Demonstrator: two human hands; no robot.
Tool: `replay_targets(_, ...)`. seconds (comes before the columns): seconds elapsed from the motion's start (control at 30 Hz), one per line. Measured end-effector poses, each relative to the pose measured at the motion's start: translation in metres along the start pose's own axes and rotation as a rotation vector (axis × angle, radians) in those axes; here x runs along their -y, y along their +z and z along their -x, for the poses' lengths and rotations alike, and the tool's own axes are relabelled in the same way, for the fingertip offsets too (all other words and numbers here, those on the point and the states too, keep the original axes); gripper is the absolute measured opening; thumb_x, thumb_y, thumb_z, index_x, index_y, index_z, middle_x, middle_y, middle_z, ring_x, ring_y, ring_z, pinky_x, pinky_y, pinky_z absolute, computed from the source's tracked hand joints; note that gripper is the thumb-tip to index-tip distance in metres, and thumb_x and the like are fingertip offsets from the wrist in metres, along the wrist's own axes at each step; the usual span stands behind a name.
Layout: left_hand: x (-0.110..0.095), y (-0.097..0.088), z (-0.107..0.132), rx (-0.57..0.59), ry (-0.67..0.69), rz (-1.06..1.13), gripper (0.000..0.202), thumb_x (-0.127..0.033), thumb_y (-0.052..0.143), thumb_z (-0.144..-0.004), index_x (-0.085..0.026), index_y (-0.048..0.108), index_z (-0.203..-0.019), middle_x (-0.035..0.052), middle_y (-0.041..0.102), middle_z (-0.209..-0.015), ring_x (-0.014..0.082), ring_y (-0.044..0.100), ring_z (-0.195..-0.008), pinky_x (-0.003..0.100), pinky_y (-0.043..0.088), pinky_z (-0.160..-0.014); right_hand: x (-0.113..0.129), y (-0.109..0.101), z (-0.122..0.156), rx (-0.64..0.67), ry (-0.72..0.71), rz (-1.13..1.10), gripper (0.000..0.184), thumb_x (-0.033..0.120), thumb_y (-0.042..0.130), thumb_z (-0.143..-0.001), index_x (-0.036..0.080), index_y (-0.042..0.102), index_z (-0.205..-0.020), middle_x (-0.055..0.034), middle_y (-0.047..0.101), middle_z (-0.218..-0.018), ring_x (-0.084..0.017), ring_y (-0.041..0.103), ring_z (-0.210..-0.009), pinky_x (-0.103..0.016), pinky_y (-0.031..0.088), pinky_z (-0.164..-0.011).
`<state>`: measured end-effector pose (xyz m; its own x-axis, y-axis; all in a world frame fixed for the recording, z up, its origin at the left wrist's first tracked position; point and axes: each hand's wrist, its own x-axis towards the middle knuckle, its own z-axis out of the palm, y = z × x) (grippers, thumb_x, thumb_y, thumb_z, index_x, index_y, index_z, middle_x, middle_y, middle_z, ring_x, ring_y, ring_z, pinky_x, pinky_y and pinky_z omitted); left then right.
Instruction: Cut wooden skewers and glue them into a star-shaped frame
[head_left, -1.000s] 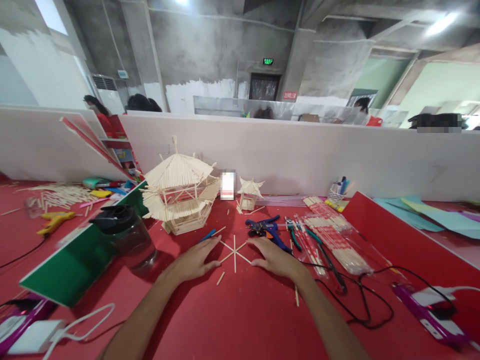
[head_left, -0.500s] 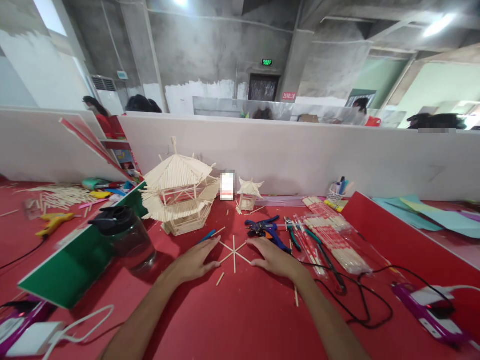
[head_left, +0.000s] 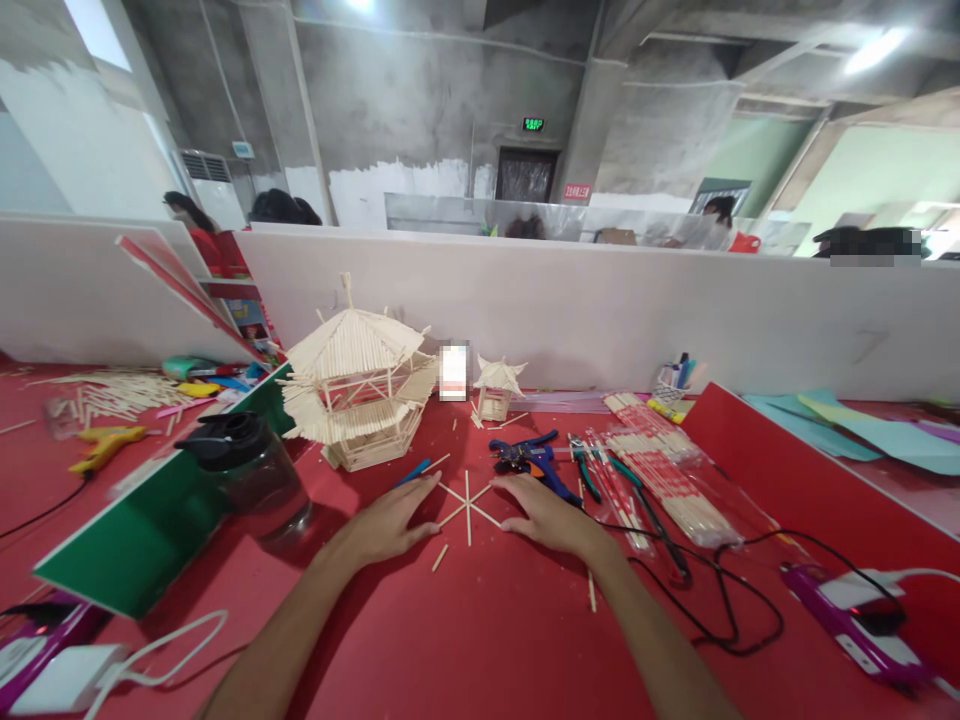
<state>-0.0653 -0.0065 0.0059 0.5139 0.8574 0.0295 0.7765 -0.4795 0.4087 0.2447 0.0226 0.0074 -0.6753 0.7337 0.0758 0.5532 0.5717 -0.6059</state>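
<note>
Several thin wooden sticks form a flat six-armed star (head_left: 468,503) on the red tabletop. My left hand (head_left: 394,520) lies at its left side, fingers spread, fingertips at the ends of the left arms. On the opposite side my right hand (head_left: 544,515) rests likewise, thumb and fingers apart near the right arms. Neither hand grips anything. A short loose stick (head_left: 440,558) lies just below the star. Beyond my left fingers are a blue pen-like tool (head_left: 414,472) and another stick. Blue-handled pliers (head_left: 525,455) lie past my right hand.
A large stick pavilion (head_left: 360,390) and a small one (head_left: 496,388) stand behind. A dark water bottle (head_left: 251,480) is at left by a green divider (head_left: 142,540). Bagged stick bundles (head_left: 667,470), cutters, a black cable (head_left: 772,600) and a purple power strip (head_left: 855,630) lie right.
</note>
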Motion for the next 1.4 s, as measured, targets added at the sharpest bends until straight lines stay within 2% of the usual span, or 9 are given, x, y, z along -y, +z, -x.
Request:
replay_targets(0.57, -0.004, -0.005, 0.001, -0.01, -0.017, 0.008, 0.077, -0.061, 0.049, -0.091, -0.02, 0.029, -0.153, 0.0121, 0.031, -0.158, 0.0291, 0.034, -0.143, 0.043, 0.031, -0.117, -0.004, 0.0, 0.0, -0.001, 0.014, -0.021, 0.058, 0.033, 0.068, -0.086, 0.024, 0.047, -0.139, -0.01, 0.049, -0.143, -0.026, 0.043, -0.133, -0.041, 0.032, -0.113)
replay_targets(0.73, -0.003, -0.011, 0.004, -0.038, -0.033, 0.039, 0.071, -0.053, 0.052, -0.093, -0.022, 0.03, -0.153, 0.0107, 0.035, -0.156, 0.0267, 0.037, -0.142, 0.041, 0.033, -0.116, -0.013, 0.0, 0.001, -0.043, 0.043, -0.06, 0.063, 0.028, 0.066, -0.086, 0.024, 0.042, -0.144, -0.0111, 0.046, -0.147, -0.026, 0.044, -0.134, -0.042, 0.034, -0.112)
replay_targets(0.87, -0.002, -0.012, 0.005, -0.054, -0.017, 0.066, 0.067, -0.048, 0.053, -0.093, -0.023, 0.032, -0.152, 0.0098, 0.038, -0.155, 0.0266, 0.041, -0.14, 0.041, 0.035, -0.114, -0.012, -0.001, 0.002, -0.032, 0.06, -0.033, 0.063, 0.028, 0.067, -0.085, 0.023, 0.043, -0.143, -0.0115, 0.047, -0.147, -0.026, 0.044, -0.135, -0.042, 0.033, -0.113)
replay_targets(1.1, -0.004, -0.006, 0.002, -0.019, -0.014, 0.031, 0.076, -0.058, 0.053, -0.091, -0.018, 0.032, -0.152, 0.0137, 0.033, -0.156, 0.0295, 0.035, -0.142, 0.043, 0.033, -0.116, -0.004, -0.001, 0.001, -0.003, 0.03, 0.006, 0.063, 0.033, 0.068, -0.085, 0.022, 0.045, -0.142, -0.012, 0.048, -0.145, -0.026, 0.044, -0.134, -0.041, 0.033, -0.112)
replay_targets(1.4, -0.002, -0.001, 0.0, 0.004, -0.014, 0.001, 0.076, -0.058, 0.048, -0.093, -0.016, 0.029, -0.153, 0.0139, 0.03, -0.157, 0.0293, 0.033, -0.144, 0.044, 0.031, -0.117, 0.004, -0.002, 0.001, 0.01, 0.026, 0.03, 0.058, 0.032, 0.066, -0.087, 0.023, 0.046, -0.14, -0.0114, 0.051, -0.141, -0.026, 0.045, -0.13, -0.039, 0.033, -0.111)
